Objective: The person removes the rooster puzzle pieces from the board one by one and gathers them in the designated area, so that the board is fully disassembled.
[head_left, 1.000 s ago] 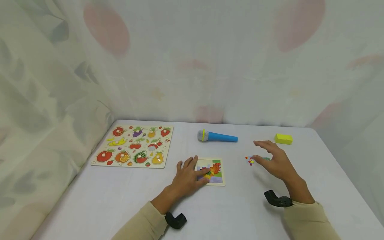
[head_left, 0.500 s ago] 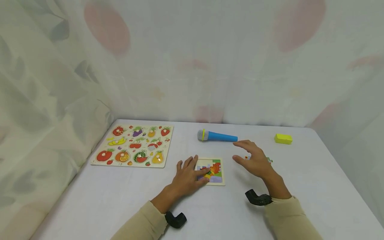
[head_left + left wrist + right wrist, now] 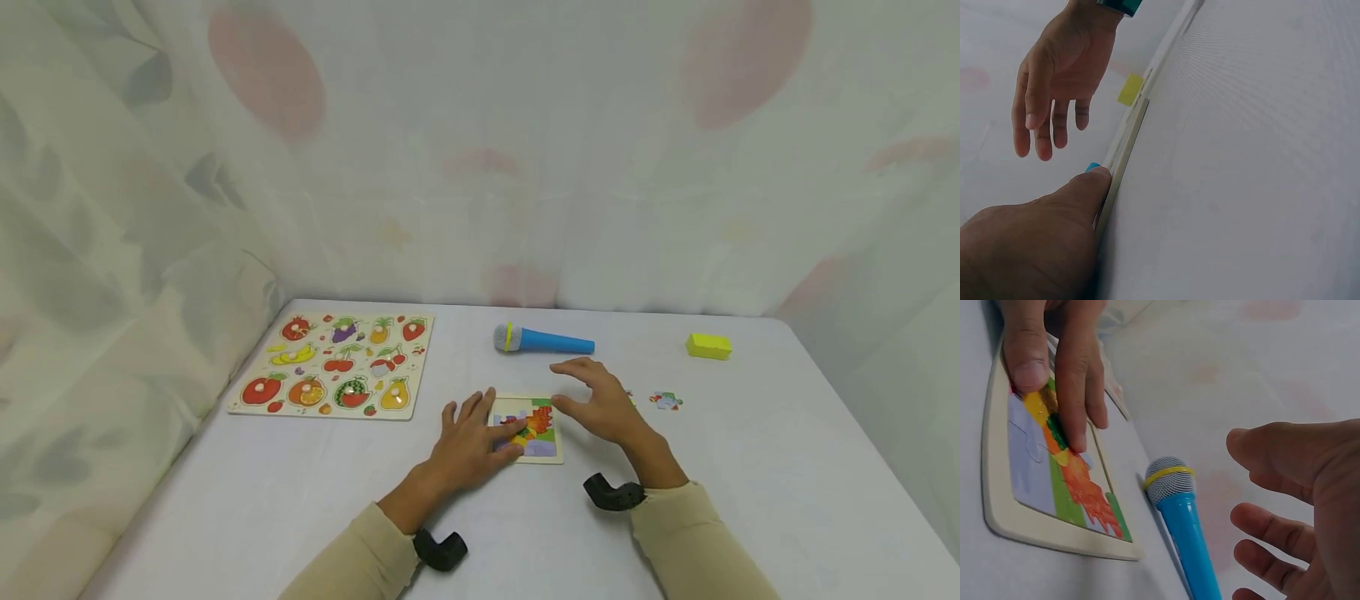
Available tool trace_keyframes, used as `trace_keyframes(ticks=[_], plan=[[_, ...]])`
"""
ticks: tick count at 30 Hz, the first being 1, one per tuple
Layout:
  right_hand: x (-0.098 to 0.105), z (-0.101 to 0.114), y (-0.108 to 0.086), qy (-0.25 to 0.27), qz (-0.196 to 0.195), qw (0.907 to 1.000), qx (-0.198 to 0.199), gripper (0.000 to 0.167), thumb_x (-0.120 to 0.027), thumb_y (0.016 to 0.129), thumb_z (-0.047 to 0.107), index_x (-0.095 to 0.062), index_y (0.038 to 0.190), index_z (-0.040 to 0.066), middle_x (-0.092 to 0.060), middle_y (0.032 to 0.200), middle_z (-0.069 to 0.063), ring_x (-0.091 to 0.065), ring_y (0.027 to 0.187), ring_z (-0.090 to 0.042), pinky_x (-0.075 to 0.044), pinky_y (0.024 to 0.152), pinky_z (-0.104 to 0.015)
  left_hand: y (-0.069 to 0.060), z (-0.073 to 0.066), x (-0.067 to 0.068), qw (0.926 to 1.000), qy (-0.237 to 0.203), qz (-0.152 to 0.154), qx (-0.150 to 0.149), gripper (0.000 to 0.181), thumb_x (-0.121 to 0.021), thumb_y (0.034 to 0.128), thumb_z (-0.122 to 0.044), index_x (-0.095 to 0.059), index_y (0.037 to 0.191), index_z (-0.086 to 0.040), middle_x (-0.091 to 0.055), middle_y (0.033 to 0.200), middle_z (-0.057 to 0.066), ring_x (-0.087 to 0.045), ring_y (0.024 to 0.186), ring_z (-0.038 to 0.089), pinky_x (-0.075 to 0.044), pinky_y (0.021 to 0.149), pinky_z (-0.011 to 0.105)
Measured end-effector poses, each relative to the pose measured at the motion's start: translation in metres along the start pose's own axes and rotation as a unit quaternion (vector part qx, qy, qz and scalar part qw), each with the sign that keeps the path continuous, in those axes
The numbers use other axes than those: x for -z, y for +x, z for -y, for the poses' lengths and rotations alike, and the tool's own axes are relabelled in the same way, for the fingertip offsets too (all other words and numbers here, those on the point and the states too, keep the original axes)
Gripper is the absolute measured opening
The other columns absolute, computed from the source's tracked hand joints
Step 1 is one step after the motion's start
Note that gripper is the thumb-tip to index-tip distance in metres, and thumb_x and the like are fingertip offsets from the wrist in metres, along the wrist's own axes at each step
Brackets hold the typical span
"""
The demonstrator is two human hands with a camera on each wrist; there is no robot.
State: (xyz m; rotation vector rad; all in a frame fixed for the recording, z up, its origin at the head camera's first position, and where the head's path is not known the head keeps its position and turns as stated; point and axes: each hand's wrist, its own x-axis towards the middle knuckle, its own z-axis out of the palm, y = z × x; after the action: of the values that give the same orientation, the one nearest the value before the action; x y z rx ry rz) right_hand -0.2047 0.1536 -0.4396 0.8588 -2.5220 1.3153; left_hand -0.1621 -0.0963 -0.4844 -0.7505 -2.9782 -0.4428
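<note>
A small jigsaw puzzle [image 3: 542, 448] in a pale wooden frame lies on the table, with colourful pieces set in it. My left hand [image 3: 467, 446] rests on its left part, fingers extended and fingertips on the picture; it covers that side. Just right of the puzzle my right hand [image 3: 606, 410] hovers with thumb and fingers apart. Nothing is visible between them in the right wrist view, where the hand [image 3: 1310, 506] faces the puzzle. Behind it lies a loose jigsaw piece [image 3: 666, 401]; another one beside it is mostly hidden by the hand.
A blue toy microphone [image 3: 551, 341] lies behind the puzzle. At the back right sits a yellow block [image 3: 708, 347]. A large fruit peg puzzle board [image 3: 330, 367] occupies the left back of the white table [image 3: 765, 467], which has curtains behind and beside it.
My right hand has moved left from over the loose jigsaw pieces to the right edge of the framed puzzle, uncovering one piece. The left hand has stayed in place.
</note>
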Motion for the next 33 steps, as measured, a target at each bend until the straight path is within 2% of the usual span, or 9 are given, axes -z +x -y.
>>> trace_keyframes(ticks=[5, 9, 15, 24, 33], plan=[[-0.012, -0.005, 0.002, 0.004, 0.006, 0.9999, -0.011, 0.041, -0.075, 0.084, 0.011, -0.065, 0.122, 0.005, -0.060, 0.122, -0.007, -0.050, 0.116, -0.029, -0.040, 0.091, -0.056, 0.000, 0.000, 0.000, 1.0000, 0.007, -0.004, 0.000, 0.048, -0.047, 0.0930, -0.061, -0.053, 0.136, -0.042, -0.028, 0.154, 0.017, -0.024, 0.138, 0.036, -0.015, 0.102, 0.065], [-0.019, -0.008, 0.002, 0.011, 0.018, 0.9992, -0.035, 0.040, -0.074, 0.084, 0.011, -0.066, 0.122, 0.004, -0.060, 0.121, -0.006, -0.049, 0.117, -0.029, -0.038, 0.095, -0.056, 0.000, -0.001, -0.001, 1.0000, 0.000, -0.005, 0.000, 0.048, -0.048, 0.0929, -0.061, -0.053, 0.136, -0.041, -0.029, 0.153, 0.017, -0.024, 0.138, 0.036, -0.014, 0.102, 0.066], [-0.027, -0.015, 0.001, 0.001, 0.032, 0.9982, -0.051, 0.039, -0.074, 0.084, 0.016, -0.066, 0.121, 0.005, -0.060, 0.119, -0.007, -0.050, 0.116, -0.031, -0.036, 0.096, -0.057, 0.001, 0.000, -0.001, 1.0000, 0.003, -0.005, -0.003, 0.048, -0.048, 0.0931, -0.061, -0.053, 0.137, -0.042, -0.029, 0.153, 0.017, -0.024, 0.138, 0.037, -0.014, 0.102, 0.066], [-0.037, -0.025, 0.000, -0.059, 0.074, 0.9923, -0.081, 0.031, -0.073, 0.086, 0.024, -0.070, 0.115, 0.014, -0.058, 0.117, -0.003, -0.046, 0.111, -0.028, -0.034, 0.093, -0.052, 0.000, 0.001, 0.000, 1.0000, 0.005, -0.004, -0.004, 0.047, -0.047, 0.0934, -0.060, -0.053, 0.137, -0.042, -0.029, 0.153, 0.017, -0.024, 0.138, 0.036, -0.015, 0.101, 0.066], [-0.041, -0.020, 0.002, -0.117, 0.077, 0.9869, -0.080, 0.021, -0.075, 0.084, 0.025, -0.071, 0.103, 0.016, -0.055, 0.115, -0.004, -0.044, 0.110, -0.030, -0.033, 0.088, -0.052, 0.001, 0.000, -0.002, 0.9999, 0.006, -0.011, -0.007, 0.047, -0.048, 0.0932, -0.060, -0.053, 0.137, -0.042, -0.030, 0.153, 0.017, -0.025, 0.137, 0.036, -0.016, 0.101, 0.066]])
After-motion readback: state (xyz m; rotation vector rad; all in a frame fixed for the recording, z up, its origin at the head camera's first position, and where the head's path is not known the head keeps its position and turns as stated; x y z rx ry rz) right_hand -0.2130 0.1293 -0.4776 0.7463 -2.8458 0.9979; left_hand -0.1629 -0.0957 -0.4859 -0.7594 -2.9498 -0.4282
